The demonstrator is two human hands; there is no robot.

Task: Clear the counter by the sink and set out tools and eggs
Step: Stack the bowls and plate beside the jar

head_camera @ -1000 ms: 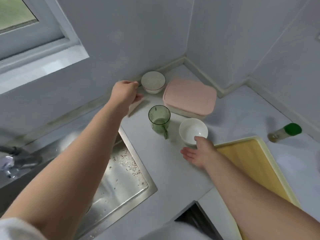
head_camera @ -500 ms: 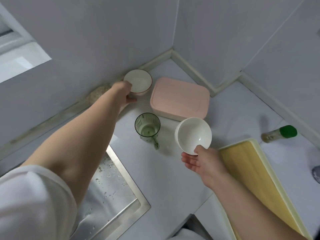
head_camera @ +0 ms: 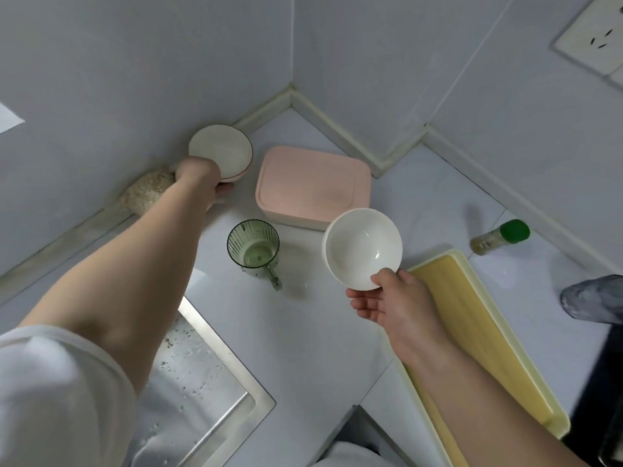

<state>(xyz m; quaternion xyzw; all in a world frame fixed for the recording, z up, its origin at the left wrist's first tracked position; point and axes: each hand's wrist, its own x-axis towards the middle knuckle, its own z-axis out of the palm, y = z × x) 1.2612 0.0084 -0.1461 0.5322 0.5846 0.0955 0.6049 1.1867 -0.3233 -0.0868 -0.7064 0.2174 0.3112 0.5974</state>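
entry: both hands loaded, risk check.

right hand point(head_camera: 387, 301) pinches the white bowl point(head_camera: 362, 247) by its near rim only, thumb over the lip and fingers under. the bowl is off the counter point(head_camera: 303, 338) and tipped toward me, above the gap between the pink box point(head_camera: 313, 185) and the cutting board point(head_camera: 472, 332). left hand point(head_camera: 199, 176) is curled over the near rim of the red-rimmed bowl point(head_camera: 220, 151), back in the corner by the wall. i cannot tell whether that bowl is lifted or resting on its foot.

risks, as i judge them:
1. one-edge pinch on glazed ware. if the rim is wet, the white bowl can pivot out from under the thumb and drop on the counter or the box lid.
2. the green glass cup point(head_camera: 253, 244) stands between the two arms, just beside the left forearm. pulling the red-rimmed bowl straight toward the sink point(head_camera: 209, 382) could clip it. it looks tall and light, so it would tip, and there seems to be a little liquid in the bottom.
3. the scrubber point(head_camera: 148, 192) sits partly hidden behind the left forearm, touching it or nearly so. a dragged arm could sweep it into the sink.
4. the spice bottle point(head_camera: 500, 235) lies on its side near the board and could roll if the board is bumped.

no eggs or tools in view.
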